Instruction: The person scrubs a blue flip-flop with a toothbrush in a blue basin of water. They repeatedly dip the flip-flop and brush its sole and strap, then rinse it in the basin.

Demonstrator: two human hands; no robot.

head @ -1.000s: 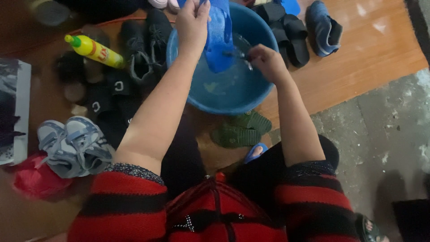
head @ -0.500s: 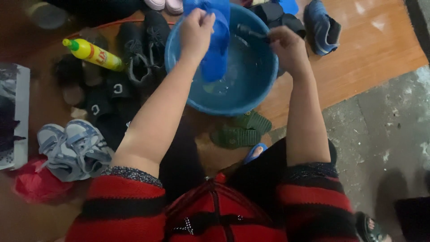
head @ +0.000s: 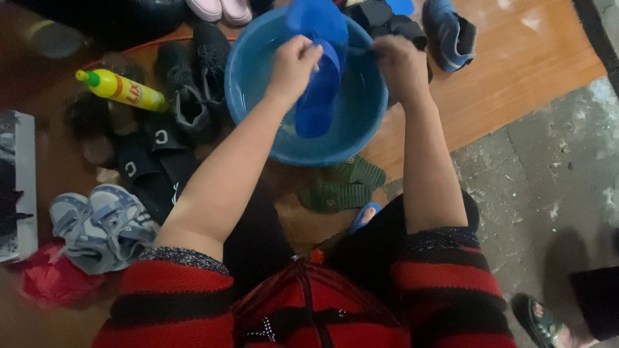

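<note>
**Scrubbing a blue slipper over the basin**

The blue slipper (head: pixel 317 96) is hanging upright over the middle of the blue basin (head: pixel 258 77), its toe end dipping toward the shallow water at the bottom. The left hand (head: pixel 293 64) is closing its grip around the slipper's upper edge and holding it steady. The right hand (head: pixel 400 64) is clenching its grip on a thin dark handle — most likely a small brush (head: pixel 351 49), though its head is too small to make out — and pressing it against the slipper's top. Judging by this, the scrubbing step is under way rather than rinsing or setting aside.

The next move seems to call for a firm hold from the left hand while the right works the tool along the slipper, keeping both above the basin so drips fall back in.

Around the basin, other footwear is lying on the wooden floor (head: pixel 516 77): green sandals (head: pixel 342 187) just beside its near rim, black slides (head: pixel 148 167) and dark shoes (head: pixel 193 77) to the left, grey sandals (head: pixel 100 225) further out, and a blue shoe (head: pixel 451 32) to the right. A yellow bottle (head: pixel 122 90) with a green cap is lying on its side near the dark shoes.
</note>
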